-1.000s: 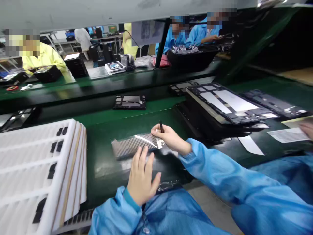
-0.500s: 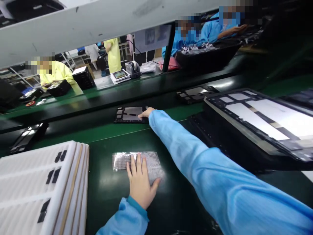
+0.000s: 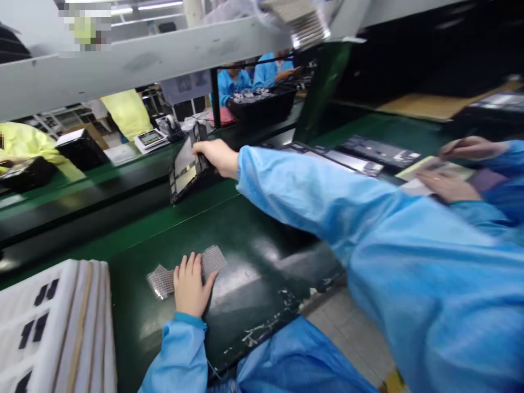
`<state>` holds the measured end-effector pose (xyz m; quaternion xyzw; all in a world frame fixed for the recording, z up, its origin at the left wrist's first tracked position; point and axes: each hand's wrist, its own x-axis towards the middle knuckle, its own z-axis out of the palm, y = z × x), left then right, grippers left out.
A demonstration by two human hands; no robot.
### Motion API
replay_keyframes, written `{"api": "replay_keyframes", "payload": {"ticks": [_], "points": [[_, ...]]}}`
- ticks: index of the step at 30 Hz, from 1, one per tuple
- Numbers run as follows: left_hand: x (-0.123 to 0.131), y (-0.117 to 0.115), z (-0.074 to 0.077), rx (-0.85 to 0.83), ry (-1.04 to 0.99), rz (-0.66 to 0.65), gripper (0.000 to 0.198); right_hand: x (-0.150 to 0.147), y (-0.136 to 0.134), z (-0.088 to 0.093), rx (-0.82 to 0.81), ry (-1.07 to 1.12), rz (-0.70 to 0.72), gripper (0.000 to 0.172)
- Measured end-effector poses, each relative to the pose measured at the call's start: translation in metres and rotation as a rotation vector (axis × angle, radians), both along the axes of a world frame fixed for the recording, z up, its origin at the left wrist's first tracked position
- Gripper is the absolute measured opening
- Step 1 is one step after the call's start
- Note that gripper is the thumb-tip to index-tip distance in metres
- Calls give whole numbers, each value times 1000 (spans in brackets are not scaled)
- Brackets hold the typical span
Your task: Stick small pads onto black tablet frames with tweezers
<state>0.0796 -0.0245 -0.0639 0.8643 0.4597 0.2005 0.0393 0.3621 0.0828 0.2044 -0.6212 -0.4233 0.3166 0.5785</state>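
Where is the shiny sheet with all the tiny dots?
The dotted sheet lies low and left of centre in the head view, flat on the green bench under the left hand, beside the white trays.

Left hand [image 3: 189,284]: palm down, fingers extended and held close together, thumb splayed to the right, wrist straight, forearm in a blue sleeve running toward the body. Right hand [image 3: 215,156]: arm fully extended forward and to the left across the body, blue sleeve to the wrist, fingers curled closed in a grip, knuckles uppermost, thumb side facing away
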Motion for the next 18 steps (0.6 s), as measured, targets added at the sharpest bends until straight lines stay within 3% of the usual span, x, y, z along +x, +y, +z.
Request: {"api": "replay_keyframes", "payload": {"ticks": [4,7,12,15,18], "points": [[-5,9,-2,0,-141,-13,47,60,-97,63,239,-358,-2,18],[-7,14,3,-8,-286,-7,43,108,-161,83,323,-314,-184,22],[-8,10,35,12,-647,90,44,161,-227,71,397,-65,-465,24],[-12,4,73,12,-962,217,46,166,-254,61,347,-29,-473,23],[-19,5,116,-74,-1280,304,53,153,-276,52,313,-125,-448,36]]}}
